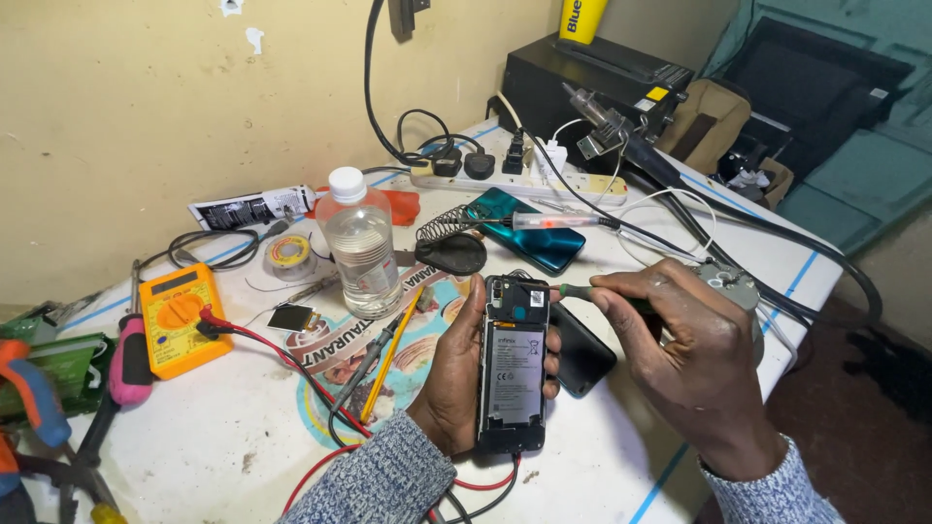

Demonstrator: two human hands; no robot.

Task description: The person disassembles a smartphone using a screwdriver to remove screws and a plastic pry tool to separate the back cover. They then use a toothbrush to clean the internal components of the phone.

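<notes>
Left hand: your left hand [454, 374] grips the phone [514, 364] from behind, fingers curled on its edges, back cover off, battery showing.
Right hand: your right hand [684, 354] is clenched on a screwdriver [581, 291]; its tip meets the top right corner of the phone.
Phone place: it is held upright just above the worktop [223, 437], in front of you, between both hands.
Under the phone: a black cover [582, 354] lies flat on the worktop, partly hidden by the phone and your right hand.
Behind: a teal phone [529, 233] lies face down; a soldering iron [558, 221] rests across it on a coil stand [449, 243].
Left side: a clear bottle [359, 243] with white cap stands upright; a yellow multimeter [180, 320] lies further left, its red lead [291, 359] runs toward your left sleeve.
Far back: a power strip [515, 180] with plugs lies near the wall.
</notes>
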